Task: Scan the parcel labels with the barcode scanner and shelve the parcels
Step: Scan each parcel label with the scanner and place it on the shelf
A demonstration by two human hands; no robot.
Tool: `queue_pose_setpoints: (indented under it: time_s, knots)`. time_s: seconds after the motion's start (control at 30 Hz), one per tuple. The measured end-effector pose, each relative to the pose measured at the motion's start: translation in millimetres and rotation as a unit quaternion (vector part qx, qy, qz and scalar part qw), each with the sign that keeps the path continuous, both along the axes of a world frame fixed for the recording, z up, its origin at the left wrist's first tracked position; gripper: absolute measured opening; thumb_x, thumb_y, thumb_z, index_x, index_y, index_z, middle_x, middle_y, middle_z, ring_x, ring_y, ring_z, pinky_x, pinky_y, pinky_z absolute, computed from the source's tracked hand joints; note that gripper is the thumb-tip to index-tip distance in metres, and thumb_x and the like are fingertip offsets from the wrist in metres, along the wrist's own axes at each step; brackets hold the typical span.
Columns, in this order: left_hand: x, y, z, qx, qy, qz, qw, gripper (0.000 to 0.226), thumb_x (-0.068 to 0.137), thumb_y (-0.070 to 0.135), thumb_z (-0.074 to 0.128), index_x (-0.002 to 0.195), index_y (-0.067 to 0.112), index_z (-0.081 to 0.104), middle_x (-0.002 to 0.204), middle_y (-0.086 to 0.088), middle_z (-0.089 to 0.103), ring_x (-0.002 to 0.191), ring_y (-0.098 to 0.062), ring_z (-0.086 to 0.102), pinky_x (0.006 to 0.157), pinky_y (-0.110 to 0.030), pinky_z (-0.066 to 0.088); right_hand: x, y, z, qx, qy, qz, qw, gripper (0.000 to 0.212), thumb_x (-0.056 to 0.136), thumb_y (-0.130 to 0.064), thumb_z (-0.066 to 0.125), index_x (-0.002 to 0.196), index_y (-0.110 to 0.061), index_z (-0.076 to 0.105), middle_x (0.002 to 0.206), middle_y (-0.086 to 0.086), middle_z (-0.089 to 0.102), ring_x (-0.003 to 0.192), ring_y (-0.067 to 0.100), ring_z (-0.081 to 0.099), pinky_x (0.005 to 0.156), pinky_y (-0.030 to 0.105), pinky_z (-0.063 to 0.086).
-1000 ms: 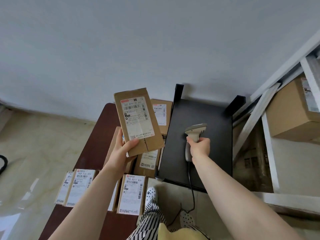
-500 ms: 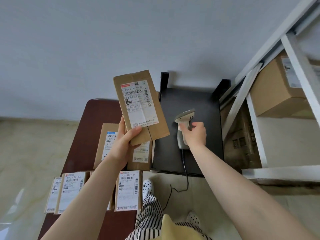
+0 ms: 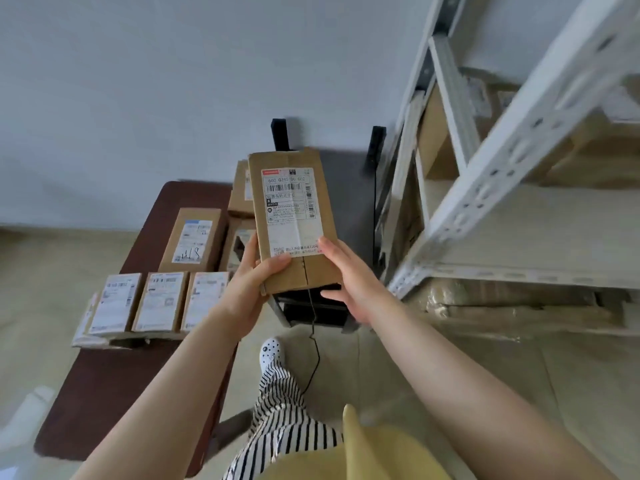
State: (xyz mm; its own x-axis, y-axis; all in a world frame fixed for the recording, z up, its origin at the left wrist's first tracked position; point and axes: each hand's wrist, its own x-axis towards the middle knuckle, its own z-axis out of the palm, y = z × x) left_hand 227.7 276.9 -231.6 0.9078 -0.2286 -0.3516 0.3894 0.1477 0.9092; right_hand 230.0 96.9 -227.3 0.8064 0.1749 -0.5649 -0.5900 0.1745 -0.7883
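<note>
Fingers (image 3: 250,245) of left hand (image 3: 247,291) and right hand (image 3: 353,282) grasp the brown cardboard parcel (image 3: 318,271) bearing a creased white label (image 3: 294,209).

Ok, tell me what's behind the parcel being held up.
Behind the brown cardboard parcel shows a black flat-topped stand, a second cardboard box's edge and a thin black cable below. The parcel covers the stand's middle; no scanner is visible.

Two hands, the left hand (image 3: 247,292) and the right hand (image 3: 355,284), share one held parcel (image 3: 294,220). The surface (image 3: 104,393) bears four front-row parcels (image 3: 159,301) and three rear parcels (image 3: 190,237).
</note>
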Motion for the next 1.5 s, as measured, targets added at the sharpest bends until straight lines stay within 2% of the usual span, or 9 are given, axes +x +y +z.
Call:
queue_pose_setpoints:
  time_s: [0.13, 0.4, 0.57, 0.67, 0.83, 0.97, 1.13, 1.27, 1.5]
  knots:
    - [-63, -40, 9, 0.023, 0.017, -0.011, 1.0, 0.092, 0.063, 0.049, 0.077, 0.147, 0.035, 0.041, 0.129, 0.006, 0.068, 0.119, -0.019, 0.065, 0.093, -0.034, 0.053, -62, -42, 8, -0.009, 0.018, -0.005, 1.0, 0.055, 0.09, -0.056, 0.06, 0.137, -0.031, 0.051, 0.127, -0.007, 0.063, 0.119, 0.015, 0.059, 0.105, 0.056, 0.045]
    - [-150, -96, 19, 0.088, 0.111, -0.208, 0.968, 0.124, 0.047, 0.075, 0.084, 0.152, 0.045, 0.026, 0.141, 0.012, 0.058, 0.123, -0.014, 0.061, 0.107, -0.038, 0.047, -186, -114, 15, 0.001, 0.051, -0.047, 0.998, 0.078, 0.068, -0.058, 0.068, 0.136, -0.023, 0.048, 0.125, -0.002, 0.063, 0.111, 0.016, 0.064, 0.098, 0.048, 0.053]
    - [-159, -170, 11, 0.114, 0.157, -0.316, 0.929, 0.139, 0.045, 0.077, 0.085, 0.159, 0.039, 0.015, 0.147, 0.006, 0.052, 0.127, -0.016, 0.058, 0.111, -0.04, 0.045, -237, -178, 10, -0.028, 0.076, -0.156, 0.984, 0.043, 0.088, -0.053, 0.062, 0.123, -0.03, 0.055, 0.119, -0.004, 0.067, 0.107, 0.014, 0.066, 0.092, 0.045, 0.057]
    - [-150, -231, 12, 0.117, 0.144, -0.37, 0.91, 0.12, 0.055, 0.073, 0.082, 0.154, 0.05, 0.018, 0.144, 0.011, 0.055, 0.128, -0.015, 0.057, 0.115, -0.046, 0.04, -253, -225, 9, -0.042, 0.081, -0.226, 0.97, 0.041, 0.089, -0.055, 0.061, 0.122, -0.03, 0.056, 0.121, -0.004, 0.067, 0.11, 0.015, 0.065, 0.093, 0.048, 0.057]
    - [-136, -344, 26, 0.133, 0.169, -0.43, 0.877, 0.085, 0.072, 0.073, 0.066, 0.145, 0.048, 0.03, 0.139, 0.009, 0.055, 0.12, -0.019, 0.056, 0.08, -0.031, 0.047, -270, -302, 12, -0.035, 0.085, -0.347, 0.934, 0.046, 0.087, -0.057, 0.064, 0.125, -0.031, 0.058, 0.121, -0.004, 0.069, 0.11, 0.017, 0.067, 0.089, 0.047, 0.059]
    - [-119, -428, 25, 0.123, 0.163, -0.457, 0.866, 0.098, 0.055, 0.067, 0.082, 0.142, 0.041, 0.044, 0.126, 0.002, 0.068, 0.092, -0.015, 0.065, 0.064, -0.027, 0.049, -267, -361, 15, -0.035, 0.082, -0.417, 0.905, 0.05, 0.085, -0.057, 0.067, 0.127, -0.032, 0.058, 0.121, -0.002, 0.069, 0.11, 0.02, 0.067, 0.086, 0.048, 0.06]
    - [-89, -534, 28, 0.126, 0.151, -0.489, 0.85, 0.092, 0.061, 0.06, 0.081, 0.142, 0.036, 0.046, 0.124, 0.0, 0.07, 0.092, -0.018, 0.067, 0.06, -0.026, 0.049, -244, -441, 29, -0.025, 0.079, -0.489, 0.868, 0.047, 0.086, -0.053, 0.067, 0.125, -0.028, 0.061, 0.116, 0.001, 0.072, 0.106, 0.02, 0.068, 0.07, 0.039, 0.061]
    - [-64, -617, 39, 0.126, 0.145, -0.487, 0.852, 0.058, 0.084, 0.042, 0.076, 0.135, 0.03, 0.053, 0.116, -0.002, 0.074, 0.095, -0.021, 0.071, 0.061, -0.03, 0.056, -222, -507, 43, -0.02, 0.085, -0.529, 0.844, 0.048, 0.085, -0.053, 0.069, 0.125, -0.028, 0.063, 0.115, 0.001, 0.073, 0.108, 0.021, 0.067, 0.086, 0.048, 0.06]
    - [-44, -740, 60, 0.139, 0.142, -0.53, 0.824, 0.066, 0.084, 0.045, 0.076, 0.14, 0.026, 0.047, 0.12, -0.009, 0.069, 0.09, -0.023, 0.07, 0.053, -0.027, 0.057, -206, -614, 61, -0.013, 0.082, -0.582, 0.809, 0.043, 0.083, -0.054, 0.071, 0.116, -0.027, 0.066, 0.113, 0.005, 0.074, 0.107, 0.026, 0.068, 0.085, 0.048, 0.06]
